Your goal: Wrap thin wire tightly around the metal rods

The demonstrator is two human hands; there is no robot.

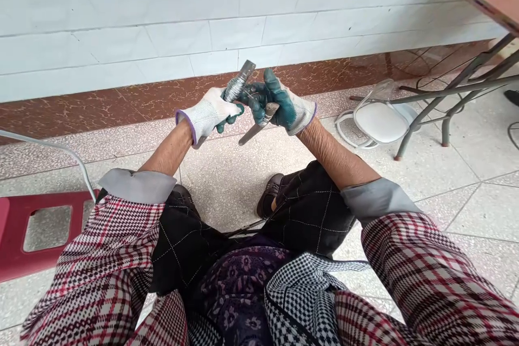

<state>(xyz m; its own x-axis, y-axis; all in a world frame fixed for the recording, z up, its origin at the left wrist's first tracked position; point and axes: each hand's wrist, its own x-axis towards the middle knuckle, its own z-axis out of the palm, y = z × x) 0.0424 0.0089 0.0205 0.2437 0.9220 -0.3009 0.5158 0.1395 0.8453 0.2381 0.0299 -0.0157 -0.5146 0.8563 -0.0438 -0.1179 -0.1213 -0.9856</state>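
Forearms stretch out over the knees. The left hand [206, 114] clenches its fingers on a wire-wound rod [239, 84] tilted toward 1 o'clock — the right hand [286, 105], at its 3 o'clock, grips a metal bar [254, 130] slanting toward 8 o'clock.

stool [12, 238] cropped left, perhaps wire coil [236, 85] half-hidden

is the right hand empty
No, the right hand in its green-palmed glove grips a flat metal piece, while the left hand holds a wire-wound rod.
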